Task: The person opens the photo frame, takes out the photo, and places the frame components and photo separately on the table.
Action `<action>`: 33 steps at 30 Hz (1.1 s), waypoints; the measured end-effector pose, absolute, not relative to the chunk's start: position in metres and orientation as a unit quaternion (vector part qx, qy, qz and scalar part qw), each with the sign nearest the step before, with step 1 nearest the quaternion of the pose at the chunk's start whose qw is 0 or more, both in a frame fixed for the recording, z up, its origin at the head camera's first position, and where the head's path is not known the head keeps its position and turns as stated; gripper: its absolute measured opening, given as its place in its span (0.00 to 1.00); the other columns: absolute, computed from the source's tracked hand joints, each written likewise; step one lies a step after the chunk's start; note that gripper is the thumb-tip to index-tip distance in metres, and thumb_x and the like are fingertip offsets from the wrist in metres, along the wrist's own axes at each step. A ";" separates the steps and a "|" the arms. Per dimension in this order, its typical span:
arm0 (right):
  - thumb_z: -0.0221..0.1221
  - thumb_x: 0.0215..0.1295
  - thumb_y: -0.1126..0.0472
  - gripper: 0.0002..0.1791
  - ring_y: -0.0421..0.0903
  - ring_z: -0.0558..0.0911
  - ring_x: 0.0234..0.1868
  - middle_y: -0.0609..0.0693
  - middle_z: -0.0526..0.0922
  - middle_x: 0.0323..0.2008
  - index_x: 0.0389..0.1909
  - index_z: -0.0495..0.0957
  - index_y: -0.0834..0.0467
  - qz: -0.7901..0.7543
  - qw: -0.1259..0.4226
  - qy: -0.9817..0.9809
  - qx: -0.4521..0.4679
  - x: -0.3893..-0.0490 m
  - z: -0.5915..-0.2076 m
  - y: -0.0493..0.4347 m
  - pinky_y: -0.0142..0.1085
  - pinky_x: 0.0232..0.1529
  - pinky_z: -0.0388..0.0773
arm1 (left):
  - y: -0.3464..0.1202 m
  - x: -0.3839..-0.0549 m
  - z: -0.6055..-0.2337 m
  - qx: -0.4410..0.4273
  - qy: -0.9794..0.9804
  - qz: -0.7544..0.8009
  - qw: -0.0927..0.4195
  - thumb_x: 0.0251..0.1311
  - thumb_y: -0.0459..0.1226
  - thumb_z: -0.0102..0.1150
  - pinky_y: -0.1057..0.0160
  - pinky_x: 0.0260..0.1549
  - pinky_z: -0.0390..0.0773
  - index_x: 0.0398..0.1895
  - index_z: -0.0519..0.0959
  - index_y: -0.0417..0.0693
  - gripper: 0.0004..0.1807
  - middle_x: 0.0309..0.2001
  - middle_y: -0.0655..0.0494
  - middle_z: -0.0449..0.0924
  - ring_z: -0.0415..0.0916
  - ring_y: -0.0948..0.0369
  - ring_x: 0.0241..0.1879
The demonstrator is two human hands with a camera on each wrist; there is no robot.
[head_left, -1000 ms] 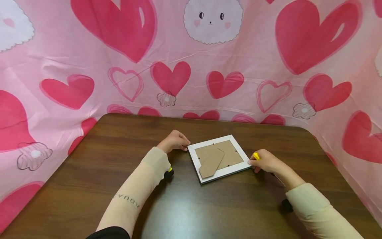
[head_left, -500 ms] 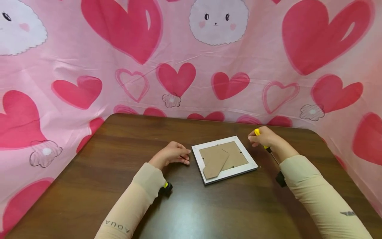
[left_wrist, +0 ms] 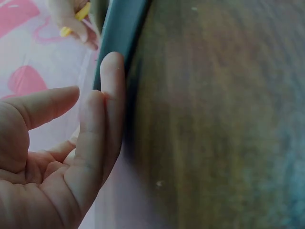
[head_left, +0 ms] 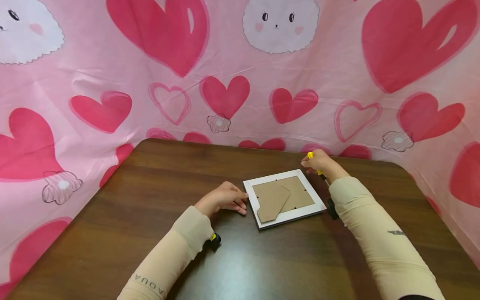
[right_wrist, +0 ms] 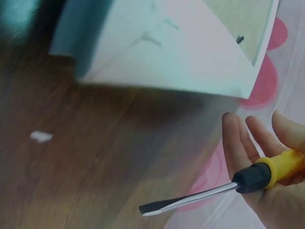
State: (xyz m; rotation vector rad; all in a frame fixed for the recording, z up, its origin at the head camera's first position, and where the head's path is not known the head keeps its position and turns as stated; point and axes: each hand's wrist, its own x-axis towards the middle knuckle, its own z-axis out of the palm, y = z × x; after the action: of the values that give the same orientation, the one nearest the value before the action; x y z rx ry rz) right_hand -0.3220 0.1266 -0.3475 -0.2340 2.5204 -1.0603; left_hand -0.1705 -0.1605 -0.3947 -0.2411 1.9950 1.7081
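Note:
A picture frame lies face down on the table, its white back border around a brown backing board with a folded easel stand. My left hand is at the frame's left edge; in the left wrist view, nearly straight fingers touch the dark side of the frame, the thumb apart from it. Near the far right corner, my right hand holds a screwdriver with a yellow and black handle, tucked between thumb and palm. Its flat blade points back toward the wrist, and the fingertips look apart from the frame.
The brown wooden table has rounded far corners. A pink cloth with hearts hangs behind and beside it. One small white fleck lies on the wood by the frame. Small black tabs sit around the backing board.
My right hand has moved from the frame's near right corner to beyond its far right corner, carrying the screwdriver. My left hand left the frame's far left corner and now touches lower on the left edge.

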 end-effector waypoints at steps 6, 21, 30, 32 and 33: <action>0.56 0.69 0.69 0.15 0.39 0.78 0.21 0.50 0.78 0.28 0.50 0.73 0.79 -0.380 0.202 0.898 -0.086 -0.326 -0.352 0.117 0.30 0.26 0.79 | -0.159 -0.175 -0.397 -0.083 0.733 0.626 0.253 0.70 0.36 0.55 0.75 0.19 0.77 0.35 0.78 0.31 0.13 0.20 0.50 0.80 0.83 0.63 0.20; 0.62 0.63 0.72 0.10 0.43 0.72 0.28 0.63 0.87 0.37 0.42 0.81 0.75 -0.295 0.175 0.931 -0.123 -0.330 -0.362 0.113 0.28 0.28 0.70 | -0.152 -0.180 -0.394 -0.088 0.736 0.616 0.267 0.70 0.34 0.54 0.76 0.17 0.75 0.28 0.74 0.37 0.12 0.19 0.50 0.80 0.82 0.63 0.18; 0.61 0.61 0.73 0.10 0.43 0.71 0.28 0.63 0.86 0.34 0.41 0.81 0.76 -0.292 0.176 0.932 -0.124 -0.328 -0.363 0.116 0.28 0.28 0.69 | -0.152 -0.185 -0.393 -0.100 0.734 0.613 0.276 0.70 0.34 0.55 0.75 0.17 0.76 0.27 0.74 0.38 0.12 0.18 0.49 0.80 0.82 0.62 0.18; 0.61 0.61 0.73 0.10 0.43 0.72 0.28 0.64 0.87 0.36 0.40 0.81 0.76 -0.289 0.174 0.933 -0.127 -0.327 -0.363 0.118 0.28 0.28 0.69 | -0.152 -0.186 -0.393 -0.100 0.735 0.612 0.274 0.70 0.34 0.55 0.75 0.17 0.77 0.27 0.73 0.38 0.12 0.18 0.49 0.80 0.82 0.62 0.18; 0.61 0.61 0.72 0.10 0.43 0.72 0.29 0.65 0.87 0.37 0.40 0.81 0.76 -0.289 0.173 0.933 -0.126 -0.326 -0.363 0.118 0.29 0.28 0.69 | -0.153 -0.186 -0.393 -0.100 0.735 0.612 0.274 0.70 0.34 0.55 0.74 0.18 0.77 0.27 0.74 0.38 0.12 0.18 0.49 0.80 0.82 0.62 0.18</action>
State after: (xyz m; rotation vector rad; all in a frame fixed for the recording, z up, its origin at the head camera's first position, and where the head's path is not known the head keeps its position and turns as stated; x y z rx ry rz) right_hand -0.3263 0.1185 -0.3634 -0.3565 2.6459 -0.8201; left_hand -0.1858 -0.1525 -0.3931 -0.2692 1.9773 1.6471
